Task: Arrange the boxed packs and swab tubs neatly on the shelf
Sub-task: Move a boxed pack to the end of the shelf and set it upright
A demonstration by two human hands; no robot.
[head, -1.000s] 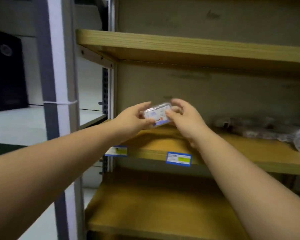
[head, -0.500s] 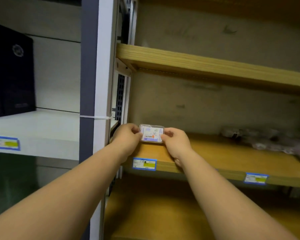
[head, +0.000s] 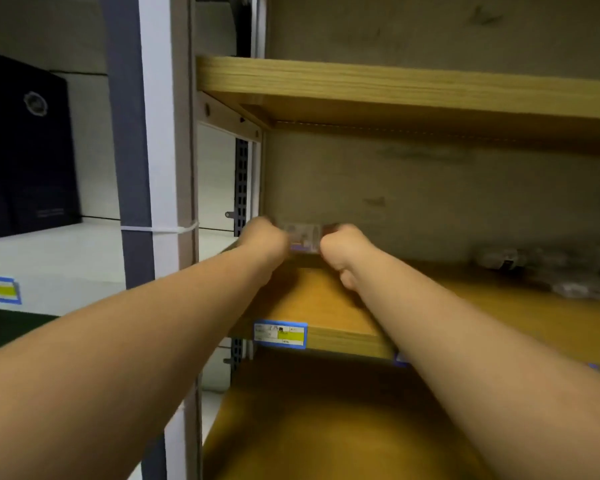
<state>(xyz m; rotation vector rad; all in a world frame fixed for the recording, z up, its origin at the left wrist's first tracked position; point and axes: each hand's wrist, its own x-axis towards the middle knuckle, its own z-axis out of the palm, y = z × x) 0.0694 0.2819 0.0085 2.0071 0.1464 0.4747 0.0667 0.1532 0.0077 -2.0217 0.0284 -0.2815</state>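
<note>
A small clear swab tub (head: pixel 303 237) with a white, red and purple label is held between both hands at the back left corner of the wooden middle shelf (head: pixel 312 306). My left hand (head: pixel 264 240) grips its left end and my right hand (head: pixel 343 247) grips its right end. The tub is blurred and sits close to the shelf's back wall; whether it rests on the board is unclear. Both forearms reach in from the front.
A pile of clear-wrapped packs (head: pixel 548 271) lies at the right of the same shelf. A wooden shelf (head: pixel 395 88) hangs above, another (head: pixel 326 438) below. A white and grey upright post (head: pixel 153 202) stands left, with a dark box (head: pixel 25 150) on the white neighbouring shelf.
Both hands have pushed the tub deeper into the shelf toward the back left corner. The view has shifted closer and to the left.
</note>
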